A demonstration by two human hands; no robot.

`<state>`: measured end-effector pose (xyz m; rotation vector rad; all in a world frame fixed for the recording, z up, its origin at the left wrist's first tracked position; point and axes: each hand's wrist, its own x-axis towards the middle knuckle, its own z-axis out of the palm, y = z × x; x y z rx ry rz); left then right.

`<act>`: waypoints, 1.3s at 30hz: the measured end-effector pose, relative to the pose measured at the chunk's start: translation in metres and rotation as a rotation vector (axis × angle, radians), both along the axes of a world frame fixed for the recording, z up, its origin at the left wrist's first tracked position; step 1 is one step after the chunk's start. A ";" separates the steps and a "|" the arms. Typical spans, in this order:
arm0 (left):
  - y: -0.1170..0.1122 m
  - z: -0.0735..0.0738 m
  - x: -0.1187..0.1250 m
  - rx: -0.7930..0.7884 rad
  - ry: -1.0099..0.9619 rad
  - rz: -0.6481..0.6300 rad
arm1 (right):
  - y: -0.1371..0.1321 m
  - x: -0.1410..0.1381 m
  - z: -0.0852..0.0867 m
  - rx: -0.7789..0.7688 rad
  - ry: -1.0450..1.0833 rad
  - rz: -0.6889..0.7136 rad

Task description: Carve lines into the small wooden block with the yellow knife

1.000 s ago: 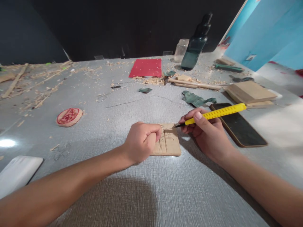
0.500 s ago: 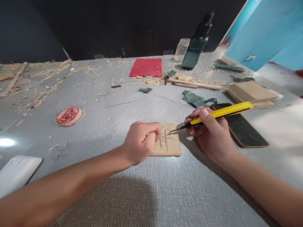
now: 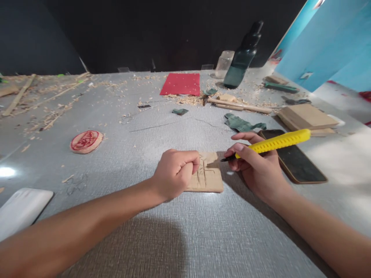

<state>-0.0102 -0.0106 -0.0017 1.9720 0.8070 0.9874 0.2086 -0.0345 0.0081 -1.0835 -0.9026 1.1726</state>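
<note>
A small flat wooden block (image 3: 207, 181) with carved lines lies on the table between my hands. My left hand (image 3: 176, 172) is curled over its left part and presses it against the table, hiding that side; the fingertips are tucked out of sight. My right hand (image 3: 255, 162) grips a yellow utility knife (image 3: 278, 141) much like a pen, with the index finger lifted off it. The knife's thin blade points left and its tip is at the carved lines, though I cannot tell whether it touches the wood.
A phone (image 3: 303, 164) lies beside my right hand, with wooden blocks (image 3: 308, 116) behind it. Green sandpaper scraps (image 3: 242, 122), thin sticks (image 3: 243, 106), a red sheet (image 3: 181, 84) and a dark bottle (image 3: 242, 58) stand farther back. Left are a red-marked wooden disc (image 3: 86, 141) and a white object (image 3: 26, 208).
The knife has rolled slightly in my right hand, and the index finger has lifted away from it. My left hand and the wooden block stay in place; the view has shifted slightly.
</note>
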 end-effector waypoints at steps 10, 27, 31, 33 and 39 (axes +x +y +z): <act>0.001 0.000 0.000 -0.003 0.012 -0.007 | 0.001 -0.001 0.001 0.029 0.047 -0.122; 0.001 0.003 0.001 -0.028 0.133 -0.032 | 0.001 -0.003 0.000 0.014 -0.003 -0.174; 0.002 0.002 0.002 -0.029 0.133 -0.034 | 0.001 -0.002 0.000 0.024 0.012 -0.180; 0.002 0.002 0.002 -0.035 0.128 -0.037 | 0.001 -0.003 0.000 0.030 0.020 -0.175; 0.001 0.004 0.003 -0.054 0.140 -0.047 | 0.001 -0.001 -0.002 0.018 -0.041 -0.125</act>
